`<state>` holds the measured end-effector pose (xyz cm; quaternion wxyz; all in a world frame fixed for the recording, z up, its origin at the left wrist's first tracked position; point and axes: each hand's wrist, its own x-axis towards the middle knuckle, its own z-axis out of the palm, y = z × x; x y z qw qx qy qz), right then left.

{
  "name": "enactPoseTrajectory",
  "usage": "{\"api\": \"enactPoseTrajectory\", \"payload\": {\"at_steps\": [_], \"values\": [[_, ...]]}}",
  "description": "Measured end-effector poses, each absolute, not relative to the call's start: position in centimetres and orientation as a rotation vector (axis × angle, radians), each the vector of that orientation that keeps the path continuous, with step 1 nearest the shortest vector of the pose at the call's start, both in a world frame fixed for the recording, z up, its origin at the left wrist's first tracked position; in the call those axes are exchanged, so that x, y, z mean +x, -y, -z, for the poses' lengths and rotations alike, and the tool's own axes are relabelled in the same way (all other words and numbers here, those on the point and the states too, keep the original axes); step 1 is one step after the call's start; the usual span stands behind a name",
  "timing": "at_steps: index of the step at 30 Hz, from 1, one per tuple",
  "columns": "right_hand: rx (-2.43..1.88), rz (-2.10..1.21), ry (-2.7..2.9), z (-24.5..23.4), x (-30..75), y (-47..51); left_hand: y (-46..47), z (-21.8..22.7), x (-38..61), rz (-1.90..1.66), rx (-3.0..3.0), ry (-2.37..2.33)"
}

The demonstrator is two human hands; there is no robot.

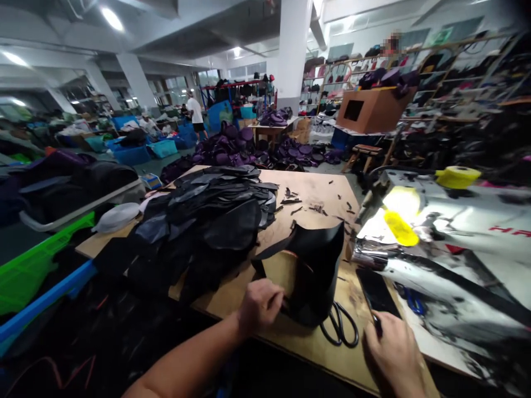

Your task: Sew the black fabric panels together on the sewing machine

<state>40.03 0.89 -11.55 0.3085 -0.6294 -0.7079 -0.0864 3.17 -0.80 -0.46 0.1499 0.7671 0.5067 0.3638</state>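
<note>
My left hand (260, 305) is closed at the lower left edge of a curved black fabric piece (317, 276), which stands up on the wooden table and shows a tan inner side. The fingertips are partly hidden, but they seem to pinch that edge. My right hand (396, 351) is curled at the table's right side around a small dark object, mostly covered by the fingers. Just beyond it lies a flat black slab like a phone (377, 293). Between my hands, scissors (342, 327) show only their black loop handles, the rest under the black piece.
A heap of flat black pieces (215, 215) covers the table's left side. Dark scraps (317, 209) litter the wooden tabletop (307, 185). To the right stands a white sewing machine (489, 221) with yellow thread cones (458, 177). A green crate (37, 260) is at left; a person (194, 113) stands far back.
</note>
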Motion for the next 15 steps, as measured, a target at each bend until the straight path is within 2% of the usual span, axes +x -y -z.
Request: {"api": "enactPoseTrajectory", "payload": {"at_steps": [4,6,9,15], "values": [[-1.415,0.169,2.064,12.7,37.8,0.9,1.1,1.4,-5.7,-1.240,2.004,-1.824],[-1.251,0.051,2.184,13.2,36.4,0.9,0.9,2.1,-9.2,-1.213,1.992,-2.009],[-1.127,-0.088,2.272,13.3,34.6,0.4,-0.8,2.5,-11.9,-0.997,2.171,-2.191],[-1.168,-0.213,2.299,12.1,33.6,0.1,-7.3,2.6,-12.0,-0.576,2.544,-2.239]]}}
